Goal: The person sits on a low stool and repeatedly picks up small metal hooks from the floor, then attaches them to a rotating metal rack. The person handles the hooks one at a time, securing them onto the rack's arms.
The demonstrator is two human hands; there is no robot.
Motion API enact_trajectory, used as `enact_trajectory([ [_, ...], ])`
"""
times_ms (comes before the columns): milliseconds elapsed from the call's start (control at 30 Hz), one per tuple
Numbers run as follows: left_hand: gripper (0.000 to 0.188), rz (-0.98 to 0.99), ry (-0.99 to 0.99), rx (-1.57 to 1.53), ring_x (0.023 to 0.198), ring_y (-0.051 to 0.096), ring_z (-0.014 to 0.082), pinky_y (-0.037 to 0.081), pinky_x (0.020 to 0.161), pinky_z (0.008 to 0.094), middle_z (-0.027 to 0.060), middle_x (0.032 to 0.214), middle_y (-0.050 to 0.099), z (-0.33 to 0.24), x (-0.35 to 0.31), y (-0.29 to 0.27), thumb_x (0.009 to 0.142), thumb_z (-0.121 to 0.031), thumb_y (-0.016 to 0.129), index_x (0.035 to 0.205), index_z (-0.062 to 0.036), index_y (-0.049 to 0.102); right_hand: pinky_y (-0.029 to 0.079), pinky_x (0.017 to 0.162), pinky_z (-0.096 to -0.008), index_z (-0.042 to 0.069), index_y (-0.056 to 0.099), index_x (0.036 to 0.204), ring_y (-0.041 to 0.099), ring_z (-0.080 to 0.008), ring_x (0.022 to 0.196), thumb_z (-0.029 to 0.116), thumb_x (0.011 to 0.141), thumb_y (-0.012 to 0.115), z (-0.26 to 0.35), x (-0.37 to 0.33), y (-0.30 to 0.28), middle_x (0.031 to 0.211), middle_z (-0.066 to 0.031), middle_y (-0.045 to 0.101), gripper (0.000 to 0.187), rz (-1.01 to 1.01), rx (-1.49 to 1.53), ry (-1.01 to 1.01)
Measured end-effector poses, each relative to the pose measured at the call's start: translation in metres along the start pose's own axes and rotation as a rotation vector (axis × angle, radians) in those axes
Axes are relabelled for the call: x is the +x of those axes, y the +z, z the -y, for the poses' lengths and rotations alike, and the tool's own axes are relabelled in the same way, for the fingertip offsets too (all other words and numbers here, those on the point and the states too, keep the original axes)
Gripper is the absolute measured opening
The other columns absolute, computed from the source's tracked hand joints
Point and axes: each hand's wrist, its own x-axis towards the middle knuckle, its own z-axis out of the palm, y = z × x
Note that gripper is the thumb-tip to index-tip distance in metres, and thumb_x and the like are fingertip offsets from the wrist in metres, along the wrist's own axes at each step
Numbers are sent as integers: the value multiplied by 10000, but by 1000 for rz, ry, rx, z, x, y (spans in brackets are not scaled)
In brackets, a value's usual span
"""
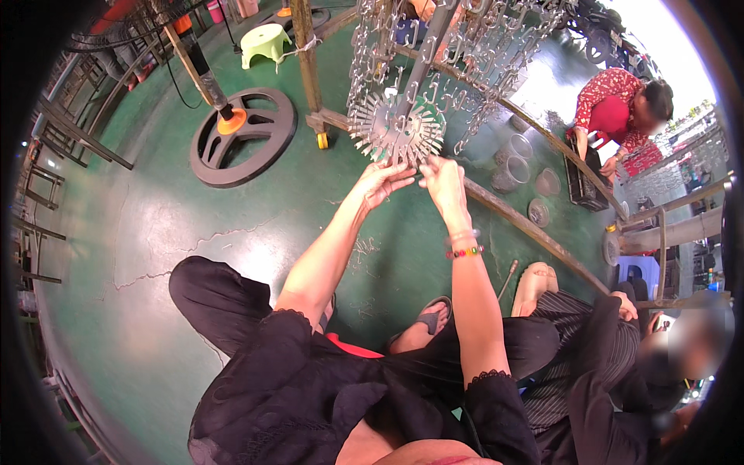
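Note:
A round metal rack piece [380, 128] with flat prongs fanning out from its middle hangs in front of me. My left hand [378, 184] is at its lower rim, palm partly turned up, thumb and fingers drawn close around something too small to name. Beside it, my right hand [445, 184] is closed in a pinch by the same rim, its fingertips facing my left hand. Whatever the right fingers hold is hidden. Metal chains of hooks [480, 54] dangle above and behind the disc.
A wooden bar [535, 231] slants right of my hands. Clear plastic tubs [510, 172] stand beyond it. Left are a dark wheel-shaped base [244, 139] and a green stool [263, 44]. One person [612, 108] bends over a black crate [585, 182]; another person [597, 356] sits close at right.

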Motion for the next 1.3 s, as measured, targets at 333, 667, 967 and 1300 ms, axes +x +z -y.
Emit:
enact_trajectory([
  [333, 445, 177, 87, -582, 1174, 473, 326, 218, 1106, 571, 186, 1186, 556, -2, -20, 5, 710, -29, 530, 1154, 2, 536, 518, 488, -234, -30, 580, 1170, 607, -120, 571, 86, 935, 499, -37, -22, -44, 765, -90, 632, 275, -237, 559, 26],
  [667, 338, 138, 227, -480, 1179, 476, 302, 337, 1062, 521, 156, 1233, 530, 3, -17, -16, 928, -227, 522, 1212, -46, 501, 366, 389, -174, 32, 509, 1284, 488, -42, 466, 112, 946, 463, -30, 22, -50, 674, -25, 588, 349, 156, 592, 59],
  [967, 370, 199, 254, -403, 1222, 445, 318, 366, 1060, 487, 160, 1285, 483, -10, -24, -31, 928, -226, 536, 1249, -56, 466, 353, 407, -176, 12, 682, 960, 498, -26, 508, 164, 871, 622, -23, 20, -25, 694, -11, 631, 186, 98, 469, 4],
  [1300, 491, 225, 234, -357, 1187, 494, 301, 419, 1014, 498, 175, 1237, 519, -27, -9, -57, 938, -267, 514, 1315, 12, 371, 494, 653, -397, 8, 641, 911, 630, -352, 735, 143, 871, 584, -8, 4, 18, 813, -181, 643, 152, -282, -40, -339],
])
